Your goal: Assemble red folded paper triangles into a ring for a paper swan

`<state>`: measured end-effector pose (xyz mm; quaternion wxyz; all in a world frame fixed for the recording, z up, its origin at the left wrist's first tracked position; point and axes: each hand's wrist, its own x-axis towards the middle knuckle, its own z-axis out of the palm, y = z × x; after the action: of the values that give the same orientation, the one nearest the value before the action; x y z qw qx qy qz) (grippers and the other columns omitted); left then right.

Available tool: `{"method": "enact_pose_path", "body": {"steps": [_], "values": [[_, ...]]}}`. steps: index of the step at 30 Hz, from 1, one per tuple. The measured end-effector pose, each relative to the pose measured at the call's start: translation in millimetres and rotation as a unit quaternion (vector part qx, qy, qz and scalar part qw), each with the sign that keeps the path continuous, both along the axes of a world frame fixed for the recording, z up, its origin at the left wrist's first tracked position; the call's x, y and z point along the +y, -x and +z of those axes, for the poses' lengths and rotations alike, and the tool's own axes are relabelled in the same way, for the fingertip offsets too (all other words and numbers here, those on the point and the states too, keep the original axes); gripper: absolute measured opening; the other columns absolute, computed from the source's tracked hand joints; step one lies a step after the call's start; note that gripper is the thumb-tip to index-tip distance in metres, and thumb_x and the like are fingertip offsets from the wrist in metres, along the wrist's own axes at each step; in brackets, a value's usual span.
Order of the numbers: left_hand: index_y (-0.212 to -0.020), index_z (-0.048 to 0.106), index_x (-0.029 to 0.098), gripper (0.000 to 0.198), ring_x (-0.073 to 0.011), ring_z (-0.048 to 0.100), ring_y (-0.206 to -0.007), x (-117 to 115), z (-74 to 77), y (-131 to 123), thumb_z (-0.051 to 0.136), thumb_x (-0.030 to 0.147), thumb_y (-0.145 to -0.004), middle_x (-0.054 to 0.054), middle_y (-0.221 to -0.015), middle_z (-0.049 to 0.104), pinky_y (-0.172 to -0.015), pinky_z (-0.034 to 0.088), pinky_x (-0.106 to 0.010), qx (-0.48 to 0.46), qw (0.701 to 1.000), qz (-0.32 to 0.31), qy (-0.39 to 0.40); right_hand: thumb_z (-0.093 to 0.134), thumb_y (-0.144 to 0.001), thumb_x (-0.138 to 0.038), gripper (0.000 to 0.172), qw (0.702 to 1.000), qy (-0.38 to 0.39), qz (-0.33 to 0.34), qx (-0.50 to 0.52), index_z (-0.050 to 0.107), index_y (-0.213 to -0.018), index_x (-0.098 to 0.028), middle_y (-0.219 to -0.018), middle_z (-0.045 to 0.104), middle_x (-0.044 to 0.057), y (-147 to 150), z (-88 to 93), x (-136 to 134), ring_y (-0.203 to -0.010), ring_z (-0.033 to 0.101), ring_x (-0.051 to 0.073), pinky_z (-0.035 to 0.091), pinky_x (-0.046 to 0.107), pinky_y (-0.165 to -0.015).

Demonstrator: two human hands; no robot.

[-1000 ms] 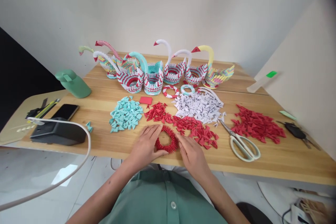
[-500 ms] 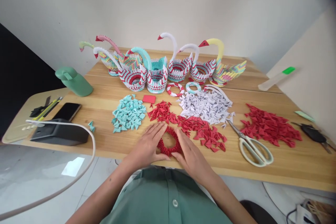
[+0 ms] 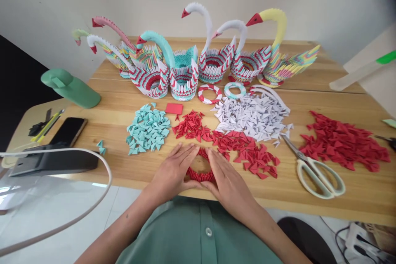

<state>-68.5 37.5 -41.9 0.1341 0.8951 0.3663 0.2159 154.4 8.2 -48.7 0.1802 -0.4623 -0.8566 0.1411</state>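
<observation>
Right hand (image 3: 231, 176) has closed in since a second ago; now it and the left hand (image 3: 173, 172) cup the red paper ring (image 3: 201, 176), fingers curved around it, probably keeping it round (looks springy). Sits near the table (image 3: 130, 169) edge, red pieces (image 3: 255, 154) crowding behind, scissors (image 3: 301, 156) leaving elbow room right.

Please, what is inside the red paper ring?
Inside the red paper ring, the wooden tabletop shows. The left hand and right hand cover the ring's sides; those parts cannot be seen.
</observation>
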Motion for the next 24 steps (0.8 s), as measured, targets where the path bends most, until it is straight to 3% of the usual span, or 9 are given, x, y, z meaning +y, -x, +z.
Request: {"method": "enact_pose_path", "body": {"steps": [15, 20, 24], "values": [[-0.156, 0.02, 0.017, 0.097, -0.0306, 0.047, -0.139, 1, 3.3, -1, 0.065, 0.063, -0.082, -0.019, -0.146, 0.053, -0.118, 0.033, -0.054, -0.004, 1.0, 0.004, 0.023, 0.054, -0.098, -0.036, 0.089, 1.0, -0.013, 0.012, 0.008, -0.007, -0.16, -0.02, -0.156, 0.039, 0.019, -1, 3.7, 2, -0.144, 0.039, 0.032, 0.047, 0.054, -0.11], [-0.156, 0.022, 0.018, 0.105, -0.0342, 0.039, -0.144, -3, 6.1, 4, 0.071, 0.063, -0.075, -0.022, -0.152, 0.043, -0.117, 0.035, -0.056, -0.019, 1.0, 0.004, -0.012, 0.054, -0.099, -0.037, 0.07, 0.996, -0.04, 0.041, 0.07, 0.02, -0.158, -0.021, -0.157, 0.04, 0.016, -8, 12.0, 0, -0.146, 0.036, 0.029, 0.043, 0.054, -0.113], [-0.152, 0.031, 0.021, 0.091, -0.0371, 0.034, -0.146, -14, 3.8, 9, 0.076, 0.051, -0.079, -0.021, -0.155, 0.039, -0.116, 0.035, -0.06, -0.024, 0.999, 0.025, -0.038, 0.058, -0.097, -0.032, 0.041, 0.991, -0.077, 0.035, 0.106, 0.055, -0.136, -0.019, -0.148, 0.052, 0.015, -12, 17.4, -8, -0.144, 0.039, 0.029, 0.042, 0.055, -0.113]]}}
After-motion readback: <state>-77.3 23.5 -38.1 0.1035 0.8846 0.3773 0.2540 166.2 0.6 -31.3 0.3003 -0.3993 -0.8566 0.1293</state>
